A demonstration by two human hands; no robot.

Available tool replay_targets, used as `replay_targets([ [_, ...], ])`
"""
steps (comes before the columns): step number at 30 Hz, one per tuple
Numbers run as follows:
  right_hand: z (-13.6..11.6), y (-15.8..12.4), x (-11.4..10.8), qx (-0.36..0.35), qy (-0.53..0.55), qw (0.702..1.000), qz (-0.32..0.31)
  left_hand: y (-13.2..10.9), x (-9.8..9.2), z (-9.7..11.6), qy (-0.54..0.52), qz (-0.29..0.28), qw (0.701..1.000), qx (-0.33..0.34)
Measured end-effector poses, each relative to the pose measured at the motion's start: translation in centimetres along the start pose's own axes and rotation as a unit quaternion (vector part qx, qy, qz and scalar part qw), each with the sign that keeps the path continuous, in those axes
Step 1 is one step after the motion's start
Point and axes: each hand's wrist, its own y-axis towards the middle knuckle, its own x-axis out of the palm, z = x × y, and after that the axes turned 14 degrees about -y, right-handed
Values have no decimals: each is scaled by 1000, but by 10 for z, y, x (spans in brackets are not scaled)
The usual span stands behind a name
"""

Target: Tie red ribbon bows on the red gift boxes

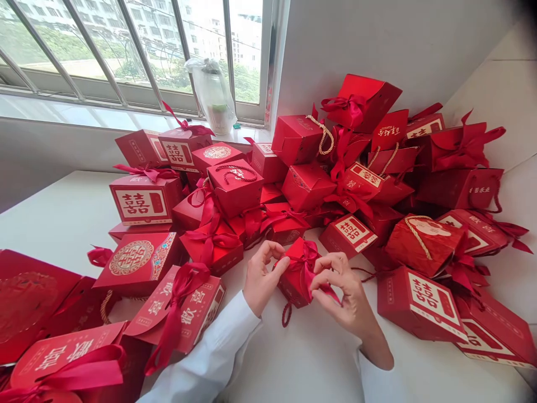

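Note:
A small red gift box (296, 280) stands on the white table, tied with a red satin ribbon bow (308, 260), and a twisted red cord loop (286, 315) hangs below it. My left hand (263, 277) grips the box's left side with curled fingers. My right hand (342, 291) pinches the ribbon at the box's right side. White shirt cuffs cover both wrists. The hands hide part of the box and bow.
Many red gift boxes and bags with gold symbols, ribbons and rope handles (417, 238) are heaped across the white table (54, 224), close around my hands. A barred window (138, 50) stands behind them, with a plastic-wrapped bottle (213, 95) on its sill.

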Motion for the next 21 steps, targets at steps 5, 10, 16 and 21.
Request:
replay_targets([
  [5, 20, -6, -16, 21, 36, 998, -48, -1, 0, 0, 6, 0, 1000, -1],
  [10, 21, -6, -17, 40, 44, 998, -24, -10, 0, 9, 183, -17, 962, 200],
  [16, 12, -3, -9, 17, -64, 998, -12, -15, 2, 9, 367, -46, 879, 302],
  [21, 9, -1, -1, 41, -76, 996, 22, -14, 2, 11, 342, -51, 904, 252],
])
